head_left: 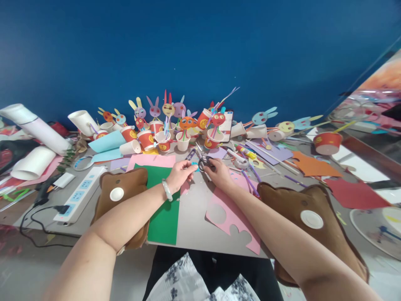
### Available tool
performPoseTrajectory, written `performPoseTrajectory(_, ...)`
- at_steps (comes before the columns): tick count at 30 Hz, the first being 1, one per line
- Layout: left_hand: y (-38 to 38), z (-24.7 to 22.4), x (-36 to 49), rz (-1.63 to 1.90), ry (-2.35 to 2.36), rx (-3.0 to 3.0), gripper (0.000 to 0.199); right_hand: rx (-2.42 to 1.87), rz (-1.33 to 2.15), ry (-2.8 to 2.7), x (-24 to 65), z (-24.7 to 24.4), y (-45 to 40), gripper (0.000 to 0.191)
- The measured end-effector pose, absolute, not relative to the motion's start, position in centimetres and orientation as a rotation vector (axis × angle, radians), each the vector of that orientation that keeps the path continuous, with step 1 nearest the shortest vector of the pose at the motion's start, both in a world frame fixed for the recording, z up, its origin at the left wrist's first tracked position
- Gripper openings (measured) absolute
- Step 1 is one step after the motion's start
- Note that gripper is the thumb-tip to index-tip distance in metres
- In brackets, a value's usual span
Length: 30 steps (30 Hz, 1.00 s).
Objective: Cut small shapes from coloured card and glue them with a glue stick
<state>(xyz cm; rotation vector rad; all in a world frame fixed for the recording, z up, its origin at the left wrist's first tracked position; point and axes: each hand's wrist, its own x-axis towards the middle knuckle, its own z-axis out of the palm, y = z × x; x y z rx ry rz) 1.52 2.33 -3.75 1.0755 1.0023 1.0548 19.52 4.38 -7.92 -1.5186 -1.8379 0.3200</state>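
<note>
My left hand (182, 173), with a pale bangle at the wrist, pinches a small blue paper piece (195, 166) between thumb and fingers. Close on its right, my right hand (217, 170) is closed on the dark handles of a pair of scissors (205, 163). Both hands are over the middle of the grey table (194, 209). A green sheet (163, 209) lies below my left hand, and a pink sheet with round cut-outs (232, 209) lies partly under my right forearm. Behind the hands stand paper cups with rabbit-like paper heads (188, 122).
Brown cushions (125, 179) (291, 200) flank my forearms. A white power strip (81, 194) with black cables lies left. Straws, a yellow glue tube (249, 153), orange paper (313, 165) and red paper (357, 193) lie right. A phone (227, 125) leans at the back.
</note>
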Motion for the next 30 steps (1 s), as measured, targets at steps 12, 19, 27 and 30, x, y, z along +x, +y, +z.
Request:
performPoseTrajectory(12, 2.5, -4.3, 1.5, 1.011, 1.010, 1.100, 0.026, -1.469, 0.273, -1.753, 19.7, -7.1, 4.4, 0.022)
performPoseTrajectory(19, 2.5, -4.2, 1.6, 1.021, 1.002, 1.081, 0.018, -1.336, 0.560, -1.619, 18.7, -5.2, 2.7, 0.018)
performPoseTrajectory(27, 2.3, -3.9, 1.6, 0.969, 1.048, 1.092, 0.005, -1.266, 0.682, -1.755, 18.0, -5.2, 1.9, 0.013)
performPoseTrajectory(30, 2.4, -4.0, 1.7, 0.969, 1.046, 1.098, 0.007, -1.265, 0.653, -1.797, 17.9, -5.5, 2.0, 0.017)
